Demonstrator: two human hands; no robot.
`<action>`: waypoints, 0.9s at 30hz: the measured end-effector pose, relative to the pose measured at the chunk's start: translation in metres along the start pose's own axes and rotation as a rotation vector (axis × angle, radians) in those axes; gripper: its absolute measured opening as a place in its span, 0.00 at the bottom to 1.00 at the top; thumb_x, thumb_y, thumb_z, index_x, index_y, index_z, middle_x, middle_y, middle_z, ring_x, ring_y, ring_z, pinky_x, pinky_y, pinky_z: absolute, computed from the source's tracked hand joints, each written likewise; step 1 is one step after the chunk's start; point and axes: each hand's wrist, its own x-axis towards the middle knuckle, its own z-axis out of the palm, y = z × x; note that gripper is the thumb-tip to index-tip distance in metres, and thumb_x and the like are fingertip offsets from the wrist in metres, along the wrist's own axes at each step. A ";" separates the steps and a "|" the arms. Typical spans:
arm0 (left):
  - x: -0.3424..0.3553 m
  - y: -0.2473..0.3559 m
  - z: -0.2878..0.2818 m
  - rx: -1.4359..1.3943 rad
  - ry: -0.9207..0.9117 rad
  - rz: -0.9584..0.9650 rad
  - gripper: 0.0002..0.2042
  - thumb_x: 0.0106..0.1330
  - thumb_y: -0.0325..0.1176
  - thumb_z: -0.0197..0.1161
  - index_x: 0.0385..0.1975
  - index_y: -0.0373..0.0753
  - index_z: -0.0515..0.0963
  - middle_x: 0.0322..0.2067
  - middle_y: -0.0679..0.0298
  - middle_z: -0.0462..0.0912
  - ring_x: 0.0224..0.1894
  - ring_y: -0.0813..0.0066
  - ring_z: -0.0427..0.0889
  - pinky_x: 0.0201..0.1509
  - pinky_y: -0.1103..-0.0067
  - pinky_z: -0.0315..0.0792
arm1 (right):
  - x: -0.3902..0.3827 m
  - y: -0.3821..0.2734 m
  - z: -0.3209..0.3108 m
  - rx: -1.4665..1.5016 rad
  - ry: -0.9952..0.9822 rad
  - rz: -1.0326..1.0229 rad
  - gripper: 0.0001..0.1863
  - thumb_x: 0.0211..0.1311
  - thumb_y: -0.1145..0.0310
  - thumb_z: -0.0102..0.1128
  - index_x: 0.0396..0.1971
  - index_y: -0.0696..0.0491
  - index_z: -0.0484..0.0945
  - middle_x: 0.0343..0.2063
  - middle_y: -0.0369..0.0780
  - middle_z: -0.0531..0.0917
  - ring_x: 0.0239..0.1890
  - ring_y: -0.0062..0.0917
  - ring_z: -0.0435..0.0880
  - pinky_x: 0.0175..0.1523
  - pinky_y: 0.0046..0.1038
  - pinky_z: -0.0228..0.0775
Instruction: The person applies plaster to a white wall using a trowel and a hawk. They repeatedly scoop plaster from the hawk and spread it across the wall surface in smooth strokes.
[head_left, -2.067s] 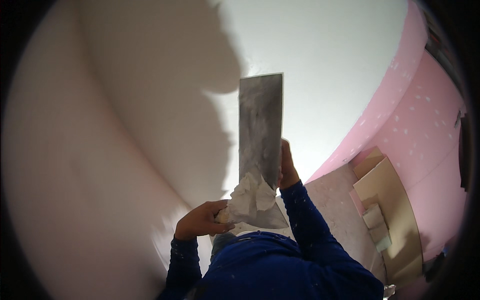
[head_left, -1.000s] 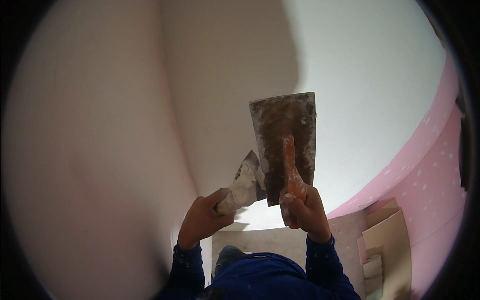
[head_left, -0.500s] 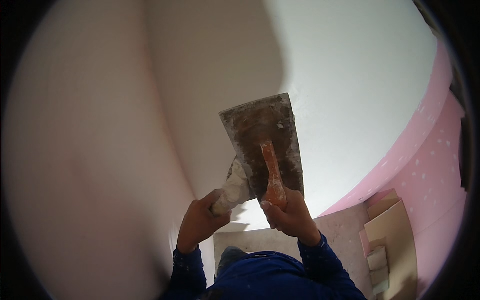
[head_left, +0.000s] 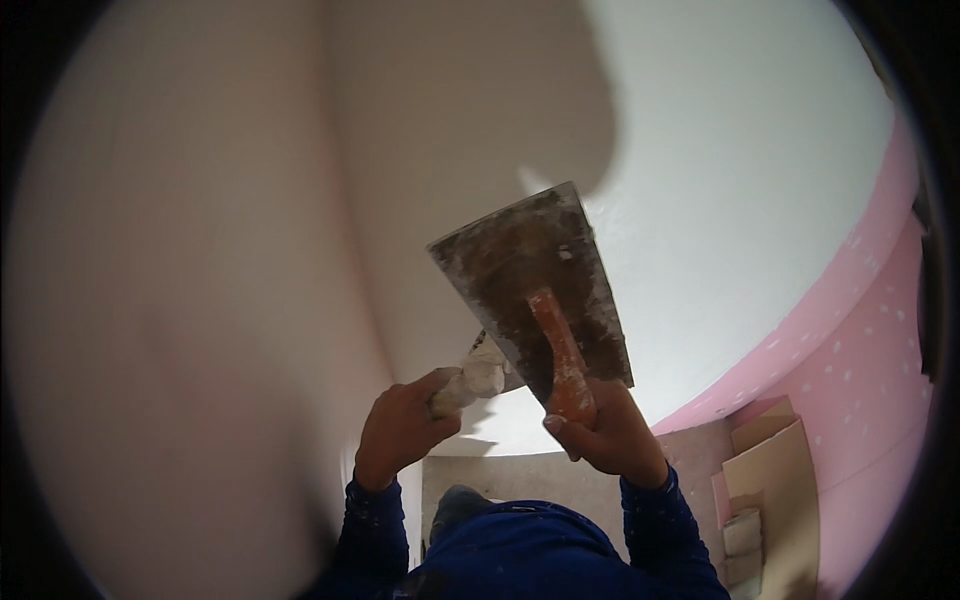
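Head camera view shows me two bare hands, both closed. The right hand is wrapped around the orange handle of one rectangular plastering trowel, its thumb lying across the lower end of the grip. I see the handle side of the blade, smeared with pale residue; it slants so that its far end leans left, in front of the white wall.

The left hand is closed on the grip of one putty knife, thumb uppermost. One thick lump of white compound sits on it, and most of its blade is hidden behind the trowel, so I cannot tell whether the two tools touch.

I count two blue sleeves, the left one and the right one. Low on the right, one large tan board leans near one pink wall dotted with white patches.
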 end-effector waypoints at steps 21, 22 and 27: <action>-0.011 0.013 -0.001 0.008 0.146 0.052 0.25 0.55 0.40 0.72 0.55 0.45 0.78 0.32 0.49 0.86 0.34 0.46 0.86 0.40 0.60 0.80 | 0.040 0.037 -0.020 -0.152 0.299 -0.293 0.16 0.72 0.62 0.60 0.26 0.55 0.74 0.13 0.34 0.77 0.13 0.16 0.76 0.17 0.21 0.68; -0.013 0.011 -0.003 -0.003 0.201 0.047 0.25 0.55 0.38 0.73 0.53 0.42 0.79 0.32 0.51 0.87 0.33 0.50 0.88 0.40 0.62 0.81 | 0.044 0.031 -0.032 -0.018 0.318 -0.285 0.16 0.73 0.62 0.60 0.26 0.55 0.74 0.13 0.34 0.77 0.13 0.16 0.77 0.17 0.20 0.68; -0.013 0.001 -0.015 0.001 0.218 0.002 0.25 0.64 0.40 0.69 0.59 0.36 0.76 0.47 0.50 0.87 0.49 0.55 0.86 0.52 0.68 0.79 | 0.075 -0.056 -0.095 0.106 0.353 -0.470 0.12 0.71 0.60 0.56 0.33 0.55 0.75 0.18 0.36 0.77 0.16 0.19 0.78 0.18 0.22 0.69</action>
